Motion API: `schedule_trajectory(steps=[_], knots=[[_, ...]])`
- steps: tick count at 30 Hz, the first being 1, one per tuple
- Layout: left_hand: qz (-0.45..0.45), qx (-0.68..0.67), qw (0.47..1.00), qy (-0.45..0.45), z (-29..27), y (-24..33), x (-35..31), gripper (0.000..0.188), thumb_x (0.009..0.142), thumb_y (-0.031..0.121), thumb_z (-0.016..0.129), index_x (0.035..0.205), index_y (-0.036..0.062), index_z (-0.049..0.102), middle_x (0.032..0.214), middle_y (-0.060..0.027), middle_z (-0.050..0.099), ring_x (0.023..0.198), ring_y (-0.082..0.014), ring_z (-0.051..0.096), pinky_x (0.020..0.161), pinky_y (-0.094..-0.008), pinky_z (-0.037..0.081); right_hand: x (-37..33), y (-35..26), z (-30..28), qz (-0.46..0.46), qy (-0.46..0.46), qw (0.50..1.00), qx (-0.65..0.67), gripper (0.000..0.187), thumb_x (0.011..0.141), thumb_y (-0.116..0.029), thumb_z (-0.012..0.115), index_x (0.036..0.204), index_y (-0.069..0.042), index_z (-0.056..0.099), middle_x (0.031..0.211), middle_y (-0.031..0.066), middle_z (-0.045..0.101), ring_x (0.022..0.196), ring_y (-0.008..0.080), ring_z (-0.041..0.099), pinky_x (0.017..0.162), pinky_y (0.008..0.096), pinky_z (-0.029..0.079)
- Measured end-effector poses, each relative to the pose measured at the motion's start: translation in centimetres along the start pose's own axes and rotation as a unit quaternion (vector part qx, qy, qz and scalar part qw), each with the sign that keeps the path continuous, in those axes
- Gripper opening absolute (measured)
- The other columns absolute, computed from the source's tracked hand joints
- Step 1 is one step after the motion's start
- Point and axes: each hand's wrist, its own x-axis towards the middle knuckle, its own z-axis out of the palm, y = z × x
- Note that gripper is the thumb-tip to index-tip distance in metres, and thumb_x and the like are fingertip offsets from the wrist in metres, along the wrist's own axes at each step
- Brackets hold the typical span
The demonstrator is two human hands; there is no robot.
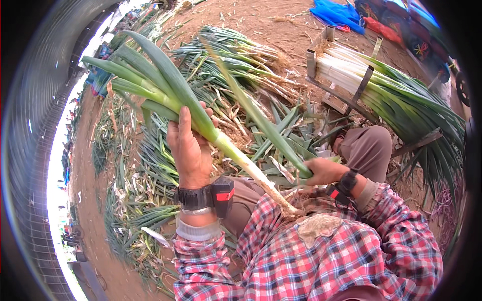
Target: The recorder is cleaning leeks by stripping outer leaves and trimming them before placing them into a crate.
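Note:
My left hand is closed around a leek at the base of its green leaves. The leek slants, its leaves fanning to the upper left and its pale root end resting near my lap. In my right hand is the end of a long green leek leaf, apart from the stalk; its yellowed tip points to the upper left. Beyond my hands lies a heap of untrimmed leeks with roots on. Leaf scraps cover the ground before my knees.
On the right, a metal rack holds stacked leeks with white stems. More leaf scraps spread over brown soil at the left. A blue plastic sheet and a red bag lie at the far right. Netting lines the left.

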Motion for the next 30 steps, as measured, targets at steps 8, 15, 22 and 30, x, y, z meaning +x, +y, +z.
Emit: schedule_trajectory(steps=[8, 15, 22, 30], knots=[[0.085, 0.094, 0.992, -0.011, 2.3, 0.7, -1.5, 0.029, 0.096, 0.019, 0.058, 0.118, 0.0003, 0.053, 0.105, -0.0111, 0.064, 0.092, -0.0211, 0.066, 0.07, -0.0323, 0.058, 5.2, -12.7, -4.5, -0.336, 0.258, 0.863, 0.274, 0.042, 0.082, -0.015, 0.075, 0.118, -0.003, 0.056, 0.101, 0.0054, 0.059, 0.094, 0.0145, 0.057, 0.082, 0.0313, 0.049], [0.101, 0.14, 0.985, -0.002, 2.9, 1.1, -2.7, 0.03, 0.095, 0.017, 0.06, 0.119, 0.0001, 0.053, 0.102, -0.0095, 0.065, 0.088, -0.0203, 0.068, 0.067, -0.0305, 0.057, 4.9, -16.8, -5.4, -0.34, 0.215, 0.889, 0.219, 0.021, 0.079, -0.006, 0.07, 0.093, -0.001, 0.055, 0.076, 0.0074, 0.058, 0.071, 0.0176, 0.057, 0.066, 0.0331, 0.047], [0.117, 0.196, 0.974, -0.002, 2.2, 1.1, -3.1, 0.032, 0.094, 0.016, 0.061, 0.12, -0.0006, 0.053, 0.102, -0.0104, 0.065, 0.089, -0.0211, 0.068, 0.071, -0.0314, 0.057, 3.7, -15.9, -6.0, -0.373, 0.141, 0.907, 0.136, 0.015, 0.083, -0.007, 0.067, 0.089, -0.003, 0.053, 0.078, 0.0089, 0.059, 0.069, 0.0225, 0.057, 0.063, 0.0349, 0.045], [0.047, 0.115, 0.991, -0.05, 2.7, 0.3, -4.5, 0.042, 0.094, 0.012, 0.059, 0.131, 0.001, 0.042, 0.113, -0.0144, 0.061, 0.097, -0.0254, 0.067, 0.074, -0.0325, 0.057, 3.2, -16.4, -3.8, -0.429, 0.273, 0.86, -0.038, 0.015, 0.085, -0.009, 0.061, 0.091, -0.004, 0.048, 0.083, 0.0123, 0.047, 0.072, 0.0318, 0.052, 0.063, 0.0416, 0.044]])
